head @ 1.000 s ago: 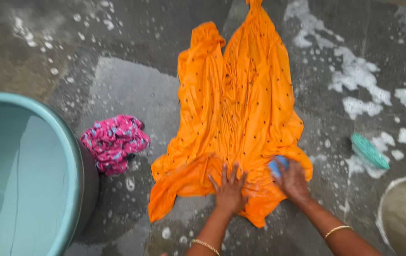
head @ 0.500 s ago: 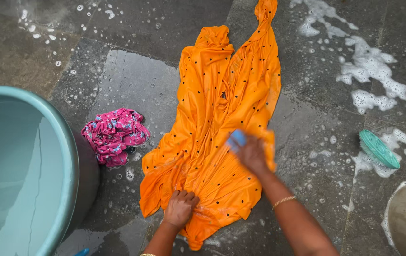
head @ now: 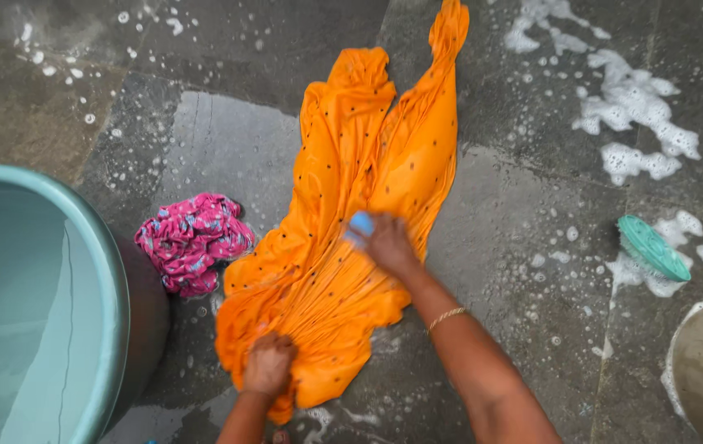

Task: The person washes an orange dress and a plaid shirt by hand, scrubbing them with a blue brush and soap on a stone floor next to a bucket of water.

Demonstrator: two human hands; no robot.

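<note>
The orange cloth [head: 351, 238] lies spread on the wet stone floor [head: 524, 247]; the right hand [head: 388, 242], closed around a blue soap bar [head: 359, 224], has slid up from the hem, so scrubbing advances, while the left hand [head: 269, 363] grips the bottom edge

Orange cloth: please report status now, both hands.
Left hand clamped on orange cloth near edge. Right hand presses blue soap bar onto cloth. Pink garment beside, apart.

Garment [head: 368, 214] lies between tub [head: 80, 247] left, brush [head: 653, 247] right.
</note>
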